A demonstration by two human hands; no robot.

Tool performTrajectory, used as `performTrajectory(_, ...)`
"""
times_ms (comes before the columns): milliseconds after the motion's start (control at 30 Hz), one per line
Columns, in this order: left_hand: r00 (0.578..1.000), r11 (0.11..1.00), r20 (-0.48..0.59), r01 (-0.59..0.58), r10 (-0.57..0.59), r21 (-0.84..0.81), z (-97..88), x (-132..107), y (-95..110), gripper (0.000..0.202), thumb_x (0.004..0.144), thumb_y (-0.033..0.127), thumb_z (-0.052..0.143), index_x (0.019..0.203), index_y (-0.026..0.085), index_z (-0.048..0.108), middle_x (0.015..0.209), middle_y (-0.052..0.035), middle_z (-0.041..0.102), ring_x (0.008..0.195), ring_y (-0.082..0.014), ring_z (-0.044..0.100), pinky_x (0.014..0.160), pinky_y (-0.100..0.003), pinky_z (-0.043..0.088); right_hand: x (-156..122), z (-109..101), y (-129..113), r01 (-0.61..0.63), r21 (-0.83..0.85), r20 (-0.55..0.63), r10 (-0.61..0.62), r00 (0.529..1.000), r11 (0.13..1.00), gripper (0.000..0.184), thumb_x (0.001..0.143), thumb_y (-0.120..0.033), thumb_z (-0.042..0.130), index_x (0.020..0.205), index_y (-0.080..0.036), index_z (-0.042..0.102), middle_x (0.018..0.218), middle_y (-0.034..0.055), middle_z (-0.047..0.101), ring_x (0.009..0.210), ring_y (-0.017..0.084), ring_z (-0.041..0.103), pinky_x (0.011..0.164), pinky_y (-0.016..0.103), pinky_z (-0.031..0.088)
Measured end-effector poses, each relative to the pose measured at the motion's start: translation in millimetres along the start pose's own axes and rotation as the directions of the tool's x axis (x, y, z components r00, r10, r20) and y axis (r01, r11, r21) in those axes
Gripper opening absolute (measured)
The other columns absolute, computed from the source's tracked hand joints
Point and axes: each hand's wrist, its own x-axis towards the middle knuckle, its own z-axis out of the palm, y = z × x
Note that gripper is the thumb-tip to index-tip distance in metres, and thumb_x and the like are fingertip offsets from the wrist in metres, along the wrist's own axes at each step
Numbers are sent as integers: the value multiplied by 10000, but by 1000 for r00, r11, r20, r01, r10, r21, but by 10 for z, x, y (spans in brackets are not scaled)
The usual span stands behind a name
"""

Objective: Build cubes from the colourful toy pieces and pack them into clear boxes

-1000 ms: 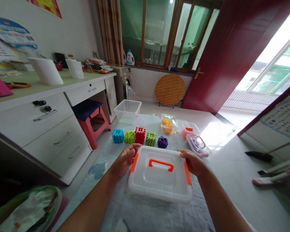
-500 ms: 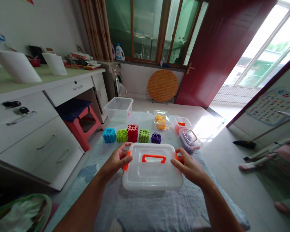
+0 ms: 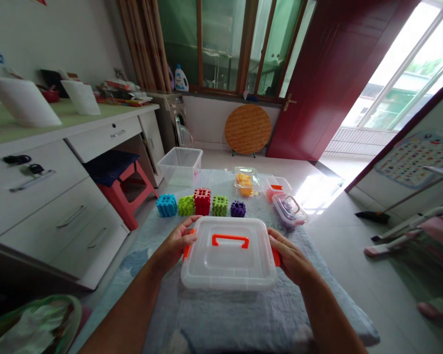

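A clear plastic box (image 3: 229, 263) with a lid, an orange handle (image 3: 230, 239) and orange side clips rests on a light blue mat (image 3: 229, 314). My left hand (image 3: 175, 244) grips its left side over the clip. Its right side is held by my right hand (image 3: 290, 256). Beyond the box stands a row of toy block cubes: blue (image 3: 166, 205), green (image 3: 186, 205), red (image 3: 202, 201), another green (image 3: 220, 205) and purple (image 3: 238, 209).
An open clear bin (image 3: 180, 166) sits at the mat's far left. Small lidded tubs with yellow (image 3: 245, 181), orange (image 3: 276, 188) and purple (image 3: 288, 210) pieces lie at far right. White drawers (image 3: 55, 206) and a red stool (image 3: 123, 184) stand at left.
Both hands have slid the box a little left and nearer to me, settling onto its side clips. The view has shifted slightly too.
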Motion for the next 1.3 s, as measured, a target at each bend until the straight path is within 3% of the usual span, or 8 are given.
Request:
performTrajectory(333, 996, 992, 81, 40, -31, -122, -25, -24, 73, 669, 642, 215, 647, 1292, 201, 490, 909, -75, 715, 710, -228, 686, 639, -297, 529, 92, 148, 64, 28, 16, -136, -26, 990, 999, 437, 764, -512, 681, 1060, -196, 620, 769, -8, 653, 556, 101, 535, 528, 219, 419)
performTrajectory(567, 984, 985, 51, 174, -173, -9, -254, -29, 87, 508, 746, 122, 588, 1247, 199, 557, 952, -76, 730, 696, -179, 677, 612, -237, 509, 101, 157, 94, 75, -54, -155, -82, 985, 996, 363, 833, -532, 585, 1001, -213, 629, 734, 2, 626, 582, 130, 525, 532, 246, 421)
performTrajectory(667, 983, 985, 75, 170, -169, -17, -298, -29, 80, 530, 728, 91, 586, 1246, 202, 557, 961, -78, 729, 723, -188, 684, 626, -242, 517, 135, 59, 49, 106, -200, -329, -168, 929, 974, 365, 830, -564, 548, 916, -218, 627, 663, -2, 575, 569, 147, 504, 506, 263, 413)
performTrajectory(767, 985, 988, 96, 146, -141, -43, -321, -25, 74, 532, 703, 72, 582, 1219, 196, 573, 936, -78, 732, 709, -187, 685, 614, -236, 518, 119, 32, -131, 162, -446, -453, -378, 807, 880, 311, 834, -501, 558, 958, -221, 613, 746, 14, 593, 652, 167, 539, 603, 300, 461)
performTrajectory(900, 985, 989, 137, 119, -106, -91, -361, -26, 85, 535, 670, 89, 580, 1197, 184, 586, 924, -89, 728, 702, -205, 686, 611, -261, 526, 2, 326, -440, 323, -793, -78, -612, 787, 516, 210, 860, -323, 579, 1038, -224, 628, 987, 60, 614, 928, 211, 553, 864, 385, 453)
performTrajectory(1033, 986, 989, 123, 125, -115, -82, -325, -33, 130, 461, 709, 121, 597, 1168, 165, 610, 886, -90, 725, 690, -207, 682, 620, -270, 523, -31, 752, -537, 435, -864, 251, -532, 809, 253, 232, 854, -290, 622, 1079, -233, 642, 1085, 83, 595, 1032, 249, 492, 919, 442, 424)
performTrajectory(1167, 998, 995, 18, 67, -66, -68, -195, -13, 174, 317, 755, 201, 610, 1059, 131, 671, 894, -89, 723, 737, -212, 674, 657, -272, 515, 51, 923, -495, 422, -889, 299, -472, 829, 178, 122, 910, -238, 552, 919, -228, 673, 912, 61, 624, 907, 217, 506, 856, 403, 430)
performTrajectory(1300, 999, 997, -2, 40, -40, -65, -111, 15, 176, 288, 753, 207, 609, 1020, 135, 688, 846, -65, 726, 680, -195, 652, 602, -254, 491, 68, 913, -524, 457, -856, 298, -492, 818, 242, 192, 950, -251, 480, 841, -211, 633, 847, 40, 616, 832, 182, 523, 809, 337, 427)
